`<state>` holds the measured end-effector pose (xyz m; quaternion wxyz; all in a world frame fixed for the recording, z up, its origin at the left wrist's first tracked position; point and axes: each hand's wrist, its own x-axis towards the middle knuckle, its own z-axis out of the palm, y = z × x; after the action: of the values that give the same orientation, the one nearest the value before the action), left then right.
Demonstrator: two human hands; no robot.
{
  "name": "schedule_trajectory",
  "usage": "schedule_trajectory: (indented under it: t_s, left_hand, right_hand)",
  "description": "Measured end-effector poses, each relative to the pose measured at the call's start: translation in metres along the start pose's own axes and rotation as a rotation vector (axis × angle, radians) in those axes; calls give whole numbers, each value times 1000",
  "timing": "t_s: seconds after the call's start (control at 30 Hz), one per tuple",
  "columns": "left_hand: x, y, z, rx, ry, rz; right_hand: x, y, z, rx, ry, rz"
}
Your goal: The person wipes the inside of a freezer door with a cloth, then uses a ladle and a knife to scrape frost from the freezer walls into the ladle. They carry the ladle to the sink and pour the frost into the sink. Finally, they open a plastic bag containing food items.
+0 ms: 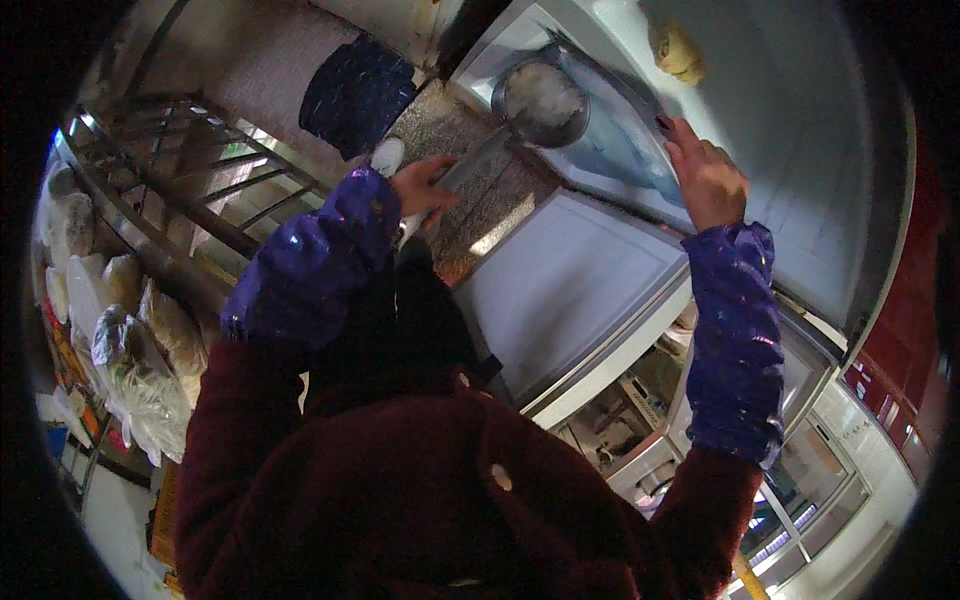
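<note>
My left hand point(425, 190) is closed round the long handle of a round metal dipper point(502, 98), left of centre. White matter fills much of its bowl, which lies over a pale bluish surface. To the right, my right hand point(712, 180) has its fingers curled at the dark edge of a pale bluish sheet-like thing point(625, 145). A small dark tip shows by the fingers; what they hold is unclear. A yellowish lump point(680, 55) rests on the broad white surface point(800, 130) beyond my right hand.
A white panel point(570, 290) slants below the dipper, with an open shelf space under it. Metal racking point(200, 180) stands at left beside several filled plastic bags point(140, 370). Dark cloth point(357, 95) and a small white round thing point(387, 155) lie beyond my left hand.
</note>
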<state>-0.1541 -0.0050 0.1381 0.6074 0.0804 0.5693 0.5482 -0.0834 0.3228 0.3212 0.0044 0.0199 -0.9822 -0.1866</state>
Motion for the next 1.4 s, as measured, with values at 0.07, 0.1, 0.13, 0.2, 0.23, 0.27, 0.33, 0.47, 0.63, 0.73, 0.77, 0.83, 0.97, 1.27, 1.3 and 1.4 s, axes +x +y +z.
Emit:
schedule_trajectory:
  t_s: [0.07, 0.1, 0.13, 0.2, 0.23, 0.27, 0.33, 0.47, 0.63, 0.73, 0.77, 0.83, 0.97, 1.27, 1.3, 1.4]
  left_hand:
    - [-1, 4, -1, 36, -39, -5]
    - [2, -1, -1, 34, -16, 13]
    - [5, -10, -1, 32, 7, 29]
    - [9, -17, -2, 15, 4, 48]
    - [9, -16, -2, 0, -22, 51]
    - [8, -15, -2, -15, -48, 53]
    - [10, -18, 0, -12, -10, 58]
    - [5, -14, 7, -26, 7, 27]
    - [7, -11, 28, -93, -43, -9]
    - [10, -9, 34, -114, -88, -13]
    - [11, -9, 36, -119, -112, -2]
    - [11, -8, 37, -114, -84, -16]
    - [19, -20, 33, -28, -68, 18]
    - [18, -12, 36, 60, -78, -3]
    - [19, -12, 36, 72, -73, 1]
    - [19, -11, 36, 62, -72, -8]
  right_hand:
    - [1, 0, 1, -32, -83, 4]
    - [1, 0, 0, -33, -33, -11]
    - [-2, 0, 2, -33, 15, -26]
    - [-6, 1, 5, -10, 36, -6]
    - [-9, 1, 5, -32, 6, -6]
    - [-11, 0, 2, -53, -24, -7]
    - [-15, 0, -2, -63, -45, -2]
    - [-32, 3, -7, -33, -60, 27]
    - [-47, 9, -3, -13, -45, 54]
    - [-54, 4, -6, -48, -89, 102]
    - [-61, 3, 0, -58, -105, 143]
    - [-71, -2, 9, -77, -131, 178]
    - [-89, -16, 14, -28, -75, 235]
    - [-107, -20, 22, -19, -141, 361]
    - [-108, -22, 20, -18, -116, 341]
    - [-110, -27, 18, -21, -101, 336]
